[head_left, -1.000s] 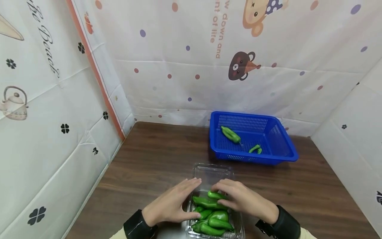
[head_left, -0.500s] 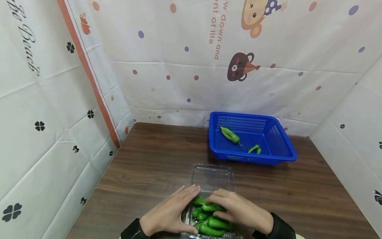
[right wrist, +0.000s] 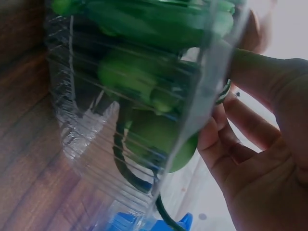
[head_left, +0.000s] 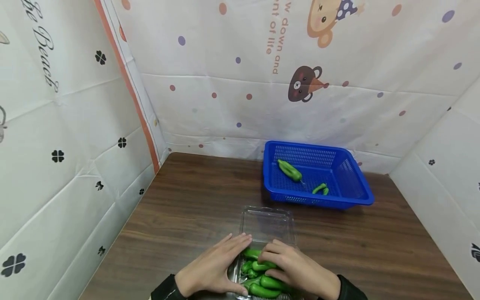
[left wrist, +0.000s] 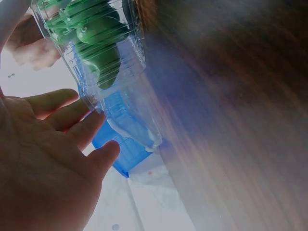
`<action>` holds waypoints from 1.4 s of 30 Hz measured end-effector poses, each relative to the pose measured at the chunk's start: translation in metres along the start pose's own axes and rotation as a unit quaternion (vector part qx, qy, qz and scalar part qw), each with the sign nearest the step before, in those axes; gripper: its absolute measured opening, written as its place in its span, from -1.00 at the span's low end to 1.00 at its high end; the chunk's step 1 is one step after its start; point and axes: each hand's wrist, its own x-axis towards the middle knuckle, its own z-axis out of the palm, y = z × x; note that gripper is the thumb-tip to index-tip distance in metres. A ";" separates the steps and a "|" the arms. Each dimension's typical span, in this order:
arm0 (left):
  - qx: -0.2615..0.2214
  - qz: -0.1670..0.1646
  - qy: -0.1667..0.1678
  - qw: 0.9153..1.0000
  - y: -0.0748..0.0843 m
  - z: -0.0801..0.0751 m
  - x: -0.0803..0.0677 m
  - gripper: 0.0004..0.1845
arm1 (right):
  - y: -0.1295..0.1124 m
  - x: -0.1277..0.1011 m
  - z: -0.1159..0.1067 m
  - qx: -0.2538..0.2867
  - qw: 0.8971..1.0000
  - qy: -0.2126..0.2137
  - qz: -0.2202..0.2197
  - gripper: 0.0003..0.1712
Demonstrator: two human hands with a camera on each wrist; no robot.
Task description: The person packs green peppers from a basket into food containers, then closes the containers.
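Note:
A clear plastic box [head_left: 235,271] of green peppers [head_left: 250,253] sits at the table's near edge, its lid [head_left: 267,221] lying open behind it. My left hand [head_left: 219,266] lies with straight fingers against the box's left side; in the left wrist view the left hand [left wrist: 57,139] is spread beside the box [left wrist: 120,77]. My right hand [head_left: 294,268] reaches over the peppers from the right, fingers curled on one pepper [head_left: 262,265]. In the right wrist view the right hand [right wrist: 250,144] curls round a pepper [right wrist: 168,144] behind the clear wall [right wrist: 82,125].
A blue mesh basket [head_left: 360,187] stands at the back right with two green peppers [head_left: 289,170] [head_left: 320,188] inside. Patterned white sheets wall the brown table [head_left: 187,200] on the left, back and right.
Both hands and the box have come slightly nearer to me. My right hand's fingers have sunk lower among the peppers. The basket has not moved.

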 end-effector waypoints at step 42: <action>-0.023 -0.027 0.025 0.999 -0.010 -0.021 0.027 0.08 | 0.006 0.009 -0.025 -0.022 0.999 0.035 0.018 -0.63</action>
